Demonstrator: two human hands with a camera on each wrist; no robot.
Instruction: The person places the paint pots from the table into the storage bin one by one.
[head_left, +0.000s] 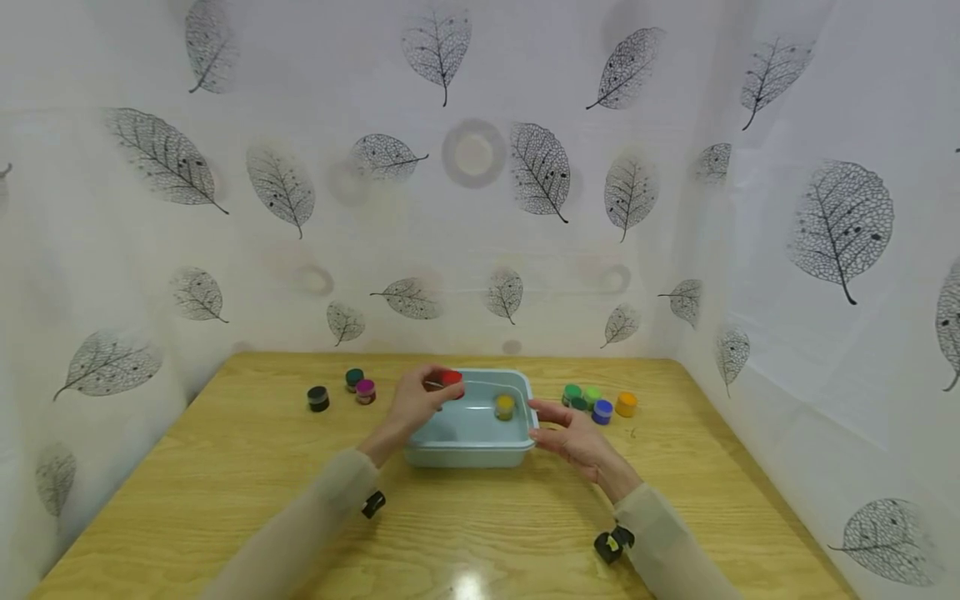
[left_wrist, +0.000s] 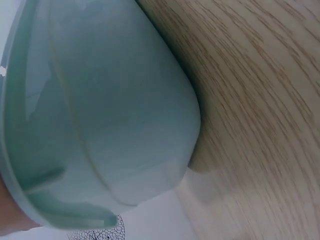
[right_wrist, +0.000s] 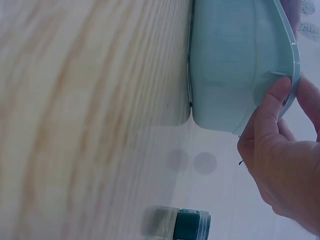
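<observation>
Over the left part of a pale blue plastic basin (head_left: 465,458), my left hand (head_left: 411,404) pinches a small jar with a red lid (head_left: 453,381) between thumb and fingers. Inside the basin sits a yellow jar (head_left: 505,407). My right hand (head_left: 581,442) grips the basin's right rim; the right wrist view shows its thumb (right_wrist: 275,97) on the outer wall and other fingers behind the rim. The basin's side wall (left_wrist: 125,115) fills most of the left wrist view, with only a sliver of the left hand (left_wrist: 12,212) at the edge.
Left of the basin stand a black jar (head_left: 318,398), a dark teal jar (head_left: 355,380) and a magenta jar (head_left: 365,392). To its right are several green jars (head_left: 572,394), a blue jar (head_left: 602,412) and an orange jar (head_left: 626,404). A leaf-patterned curtain (head_left: 480,250) borders the wooden table (head_left: 450,533).
</observation>
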